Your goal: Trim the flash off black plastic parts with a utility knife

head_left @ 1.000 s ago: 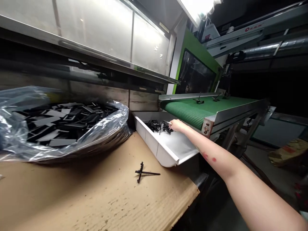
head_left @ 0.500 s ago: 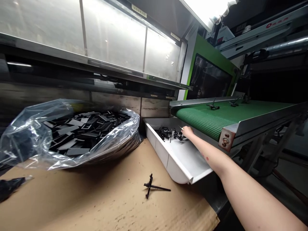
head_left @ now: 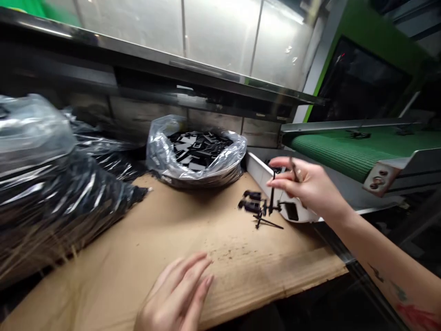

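Note:
My right hand (head_left: 306,184) pinches the upright stem of a black plastic sprue (head_left: 255,204) with several small rectangular parts on its arms. It hangs above the cardboard beside the white tray; motion blurs it. A thin dark object (head_left: 294,170) also lies between the fingers of that hand; its kind is unclear. Below the held sprue, a bare black sprue (head_left: 270,224) lies on the cardboard (head_left: 172,230). Low in the view, my left hand (head_left: 177,294) is over the cardboard with its fingers loosely extended, holding nothing visible. More black pieces show in the white tray (head_left: 258,168), partly hidden behind my right hand.
A clear plastic bag (head_left: 160,151) full of small black rectangular pieces stands at the back. Large filled bags (head_left: 69,197) occupy the left. To the right, a green conveyor belt (head_left: 337,147) carries black sprues past the tray. A metal ledge (head_left: 206,69) runs above.
My right hand has come out of the white tray, moving left and toward me with a sprue. My left hand has entered from below. The view has turned left.

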`<control>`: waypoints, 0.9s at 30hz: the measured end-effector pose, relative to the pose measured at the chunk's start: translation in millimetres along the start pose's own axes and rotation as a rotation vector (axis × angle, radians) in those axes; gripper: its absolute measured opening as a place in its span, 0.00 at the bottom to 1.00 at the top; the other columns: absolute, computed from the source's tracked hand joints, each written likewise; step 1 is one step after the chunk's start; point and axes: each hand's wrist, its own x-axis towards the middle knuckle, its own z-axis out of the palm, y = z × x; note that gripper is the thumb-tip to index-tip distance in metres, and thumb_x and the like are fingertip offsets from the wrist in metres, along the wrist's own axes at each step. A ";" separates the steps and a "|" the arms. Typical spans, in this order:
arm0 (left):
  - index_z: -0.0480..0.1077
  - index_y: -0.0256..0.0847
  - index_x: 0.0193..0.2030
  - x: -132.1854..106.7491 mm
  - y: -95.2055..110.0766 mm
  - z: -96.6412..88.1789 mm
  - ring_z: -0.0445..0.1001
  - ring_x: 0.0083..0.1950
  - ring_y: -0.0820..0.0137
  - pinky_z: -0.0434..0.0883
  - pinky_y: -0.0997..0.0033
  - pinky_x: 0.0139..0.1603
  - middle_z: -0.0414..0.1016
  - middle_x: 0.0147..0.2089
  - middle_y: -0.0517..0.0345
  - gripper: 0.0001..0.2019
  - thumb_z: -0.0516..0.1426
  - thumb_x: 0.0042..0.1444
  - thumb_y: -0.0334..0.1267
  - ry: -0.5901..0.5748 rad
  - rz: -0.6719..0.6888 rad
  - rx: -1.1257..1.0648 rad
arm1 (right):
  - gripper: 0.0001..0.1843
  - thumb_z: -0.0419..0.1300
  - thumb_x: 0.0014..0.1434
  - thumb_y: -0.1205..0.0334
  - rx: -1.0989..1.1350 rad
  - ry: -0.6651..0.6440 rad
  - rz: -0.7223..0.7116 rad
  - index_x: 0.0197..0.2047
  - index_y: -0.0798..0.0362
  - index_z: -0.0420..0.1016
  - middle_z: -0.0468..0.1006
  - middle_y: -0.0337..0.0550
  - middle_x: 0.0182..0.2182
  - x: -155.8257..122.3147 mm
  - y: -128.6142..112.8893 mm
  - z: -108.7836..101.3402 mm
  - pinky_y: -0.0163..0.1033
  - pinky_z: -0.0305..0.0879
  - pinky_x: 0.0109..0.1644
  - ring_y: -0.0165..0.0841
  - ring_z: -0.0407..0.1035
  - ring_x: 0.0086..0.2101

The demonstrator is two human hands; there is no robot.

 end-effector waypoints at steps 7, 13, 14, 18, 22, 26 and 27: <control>0.70 0.42 0.48 -2.4 7.8 1.7 0.64 0.57 0.50 0.71 0.49 0.47 0.67 0.57 0.47 0.17 0.56 0.52 0.45 -0.290 -0.028 0.208 | 0.07 0.57 0.54 0.70 0.023 -0.233 -0.211 0.31 0.54 0.77 0.76 0.42 0.28 -44.1 -20.3 99.3 0.33 0.63 0.32 0.30 0.69 0.28; 0.73 0.39 0.44 -10.6 8.3 11.9 0.68 0.54 0.50 0.71 0.46 0.47 0.71 0.52 0.44 0.15 0.54 0.55 0.44 -0.264 -0.060 0.291 | 0.14 0.50 0.50 0.78 -0.068 -0.234 -0.241 0.30 0.56 0.75 0.75 0.47 0.23 -64.5 -28.4 100.3 0.36 0.58 0.29 0.34 0.67 0.25; 0.73 0.39 0.44 -10.9 8.0 12.9 0.68 0.53 0.51 0.71 0.46 0.47 0.72 0.51 0.44 0.14 0.53 0.55 0.43 -0.256 -0.048 0.295 | 0.14 0.50 0.49 0.78 -0.066 -0.259 -0.237 0.28 0.56 0.75 0.75 0.47 0.23 -66.5 -30.7 99.1 0.36 0.58 0.29 0.34 0.67 0.25; 0.73 0.37 0.41 -11.9 6.5 16.6 0.70 0.51 0.51 0.70 0.44 0.47 0.73 0.49 0.42 0.11 0.52 0.56 0.37 -0.208 -0.005 0.313 | 0.10 0.55 0.46 0.77 0.029 -0.388 -0.172 0.24 0.54 0.73 0.76 0.44 0.24 -59.9 -29.1 93.5 0.35 0.60 0.30 0.33 0.68 0.26; 0.72 0.39 0.41 -13.8 4.9 17.1 0.68 0.53 0.52 0.68 0.42 0.48 0.72 0.51 0.45 0.11 0.51 0.57 0.38 -0.253 0.019 0.309 | 0.11 0.52 0.59 0.68 0.184 -0.477 0.082 0.26 0.58 0.69 0.73 0.37 0.21 -37.0 4.9 83.3 0.29 0.60 0.21 0.24 0.66 0.19; 0.72 0.39 0.41 -9.7 6.6 16.0 0.61 0.58 0.48 0.65 0.40 0.49 0.68 0.54 0.44 0.10 0.54 0.55 0.37 -0.293 0.029 0.291 | 0.13 0.53 0.61 0.59 0.275 -0.528 0.261 0.29 0.60 0.68 0.70 0.33 0.21 -26.6 41.7 73.0 0.26 0.59 0.17 0.20 0.62 0.16; 0.72 0.40 0.40 -7.1 8.4 15.2 0.59 0.59 0.46 0.64 0.39 0.49 0.67 0.56 0.44 0.08 0.55 0.54 0.36 -0.286 0.014 0.287 | 0.14 0.53 0.61 0.58 0.288 -0.508 0.283 0.30 0.60 0.69 0.71 0.33 0.22 -26.0 46.2 69.2 0.26 0.58 0.17 0.19 0.61 0.16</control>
